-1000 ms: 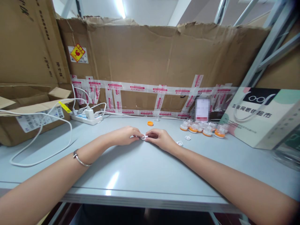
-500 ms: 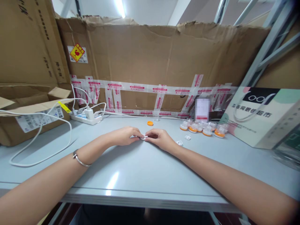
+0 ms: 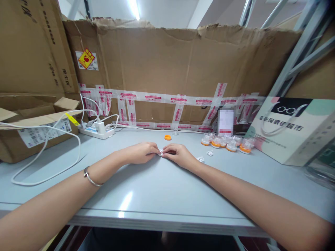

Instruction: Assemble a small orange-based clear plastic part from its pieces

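Small white plastic part (image 3: 161, 152) pinched by fingertips of both left hand (image 3: 143, 153) and right hand (image 3: 180, 155), directly between them, near side of orange ring (image 3: 168, 137); long axis indeterminable.

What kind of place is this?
Probably a work table in a storeroom or small workshop: there's a gray metal post at the right, a big taped cardboard panel behind, and small plastic parts on top.

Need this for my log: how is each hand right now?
Left hand: closed, pinching a small white part.
Right hand: closed, pinching the same small white part.
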A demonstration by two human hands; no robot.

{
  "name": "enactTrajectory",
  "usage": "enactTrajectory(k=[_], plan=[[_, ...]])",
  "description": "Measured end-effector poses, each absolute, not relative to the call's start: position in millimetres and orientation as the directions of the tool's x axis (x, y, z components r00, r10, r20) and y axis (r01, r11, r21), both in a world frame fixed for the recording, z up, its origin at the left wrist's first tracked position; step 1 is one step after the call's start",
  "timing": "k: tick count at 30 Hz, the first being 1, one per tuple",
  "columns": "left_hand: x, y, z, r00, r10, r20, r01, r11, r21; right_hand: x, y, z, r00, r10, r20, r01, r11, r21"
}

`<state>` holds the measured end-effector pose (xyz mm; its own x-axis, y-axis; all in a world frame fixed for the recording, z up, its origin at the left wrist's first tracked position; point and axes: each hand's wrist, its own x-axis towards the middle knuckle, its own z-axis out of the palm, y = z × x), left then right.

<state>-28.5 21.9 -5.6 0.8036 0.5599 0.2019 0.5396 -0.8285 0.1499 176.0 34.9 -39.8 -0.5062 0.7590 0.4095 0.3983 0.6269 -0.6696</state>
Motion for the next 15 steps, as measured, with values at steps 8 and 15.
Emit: enactTrajectory(k=[8, 15], plan=[[-51.0, 29.3, 25.2, 0.613, 0.723, 0.319, 0.707, -0.682, 0.188, 176.3, 37.8, -41.3, -0.384, 0.891, 0.244, 0.328, 0.379, -0.865], [-73.6, 45.2, 17.9, 0.565, 0.825, 0.007, 0.815, -0.559, 0.152, 176.3, 31.3, -34.5, -0.460, 0.836, 0.299, 0.454, 0.511, -0.730]])
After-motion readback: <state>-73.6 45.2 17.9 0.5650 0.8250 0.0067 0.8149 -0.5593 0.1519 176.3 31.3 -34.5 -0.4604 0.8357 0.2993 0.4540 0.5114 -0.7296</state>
